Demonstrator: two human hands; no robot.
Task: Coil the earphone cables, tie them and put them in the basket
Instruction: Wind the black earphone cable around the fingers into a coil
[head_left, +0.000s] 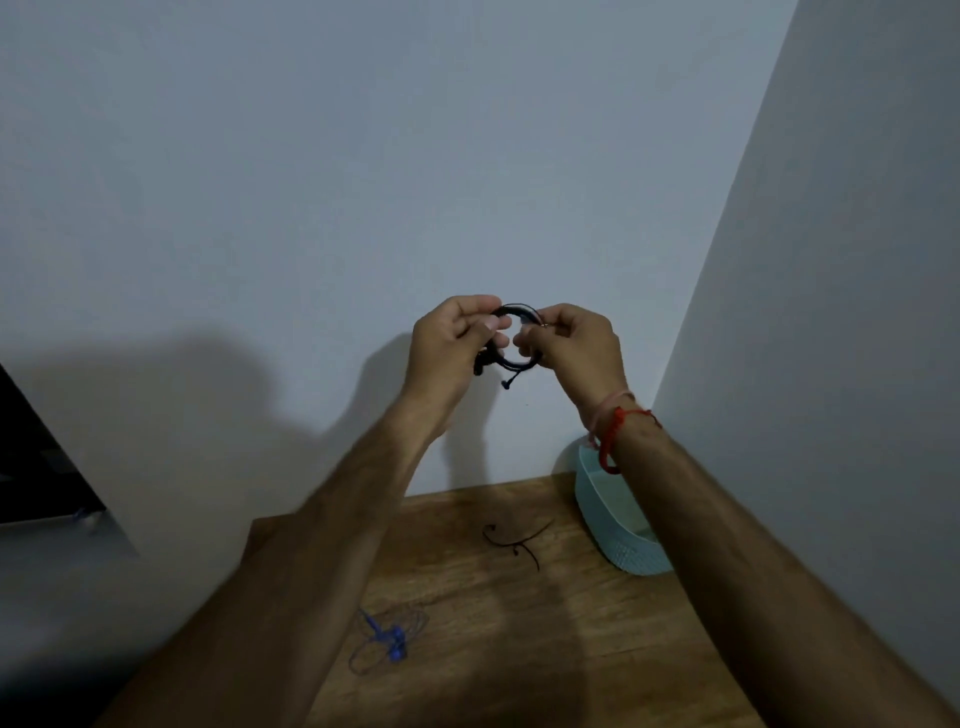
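A coiled black earphone cable (511, 335) is being held up in front of the wall, well above the table (519, 649). It is being pinched on one side by the left hand (452, 345), fingers curled in a closed grip, and on the other by the right hand (576, 345), likewise curled round it. A light blue basket (623, 551) is being kept at the table's right edge; its contents cannot be told. A black tie (514, 538) and blue earphones (387, 639) are lying loose on the table.
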